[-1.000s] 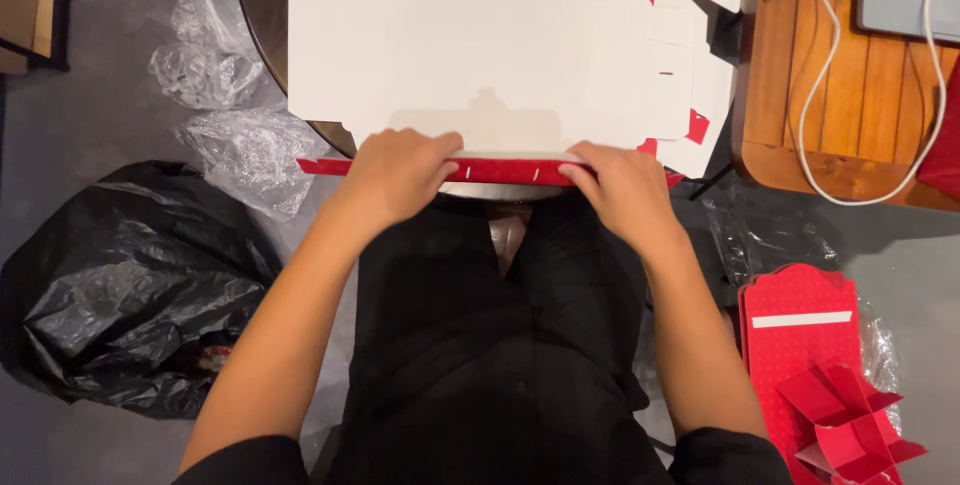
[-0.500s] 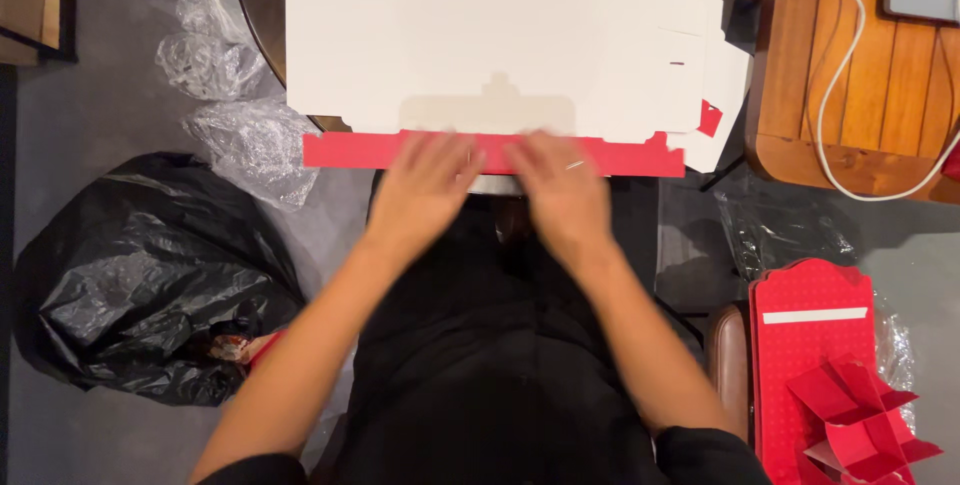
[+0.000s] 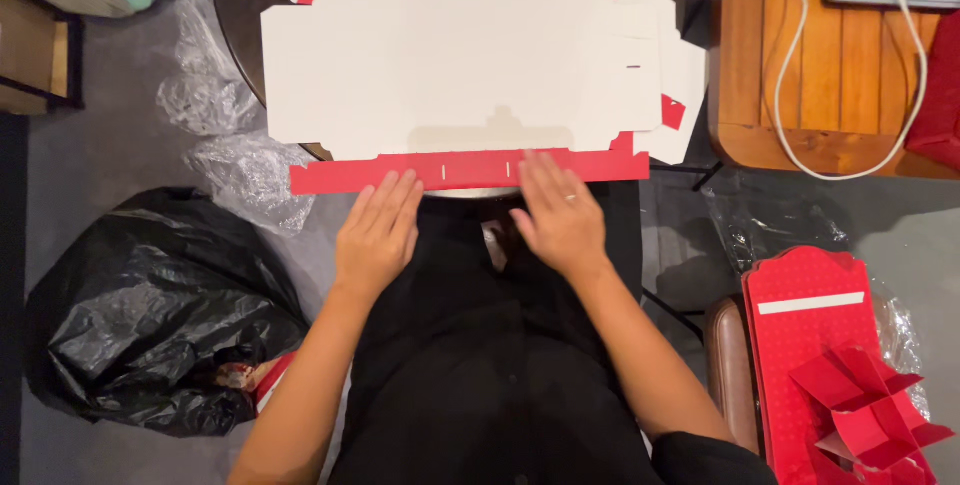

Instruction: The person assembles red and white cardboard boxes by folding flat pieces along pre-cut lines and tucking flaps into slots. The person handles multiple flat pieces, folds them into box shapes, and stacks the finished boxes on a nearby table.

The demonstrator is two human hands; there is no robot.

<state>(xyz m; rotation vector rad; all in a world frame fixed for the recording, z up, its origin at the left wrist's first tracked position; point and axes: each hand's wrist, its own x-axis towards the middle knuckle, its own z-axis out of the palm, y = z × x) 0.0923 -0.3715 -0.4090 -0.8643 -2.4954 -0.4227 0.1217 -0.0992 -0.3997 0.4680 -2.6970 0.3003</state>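
Note:
A large flat cardboard box blank (image 3: 450,55), white on the upper side, lies on a round dark table (image 3: 235,25). Its near flap (image 3: 460,170) is folded down toward me and shows red. My left hand (image 3: 378,235) lies flat, fingers together, its tips just under the flap's left part. My right hand (image 3: 558,213) is also flat, fingertips resting on the red flap right of its middle. Neither hand grips anything.
A black plastic bag (image 3: 150,315) sits on the floor at left, crumpled clear wrap (image 3: 235,160) above it. A wooden table (image 3: 830,75) with a white cable stands at right. Folded red cardboard pieces (image 3: 830,365) lie at lower right on a chair.
The red flap has been folded out wider. My hands slid from its outer parts toward the middle, then drew back toward me and flattened.

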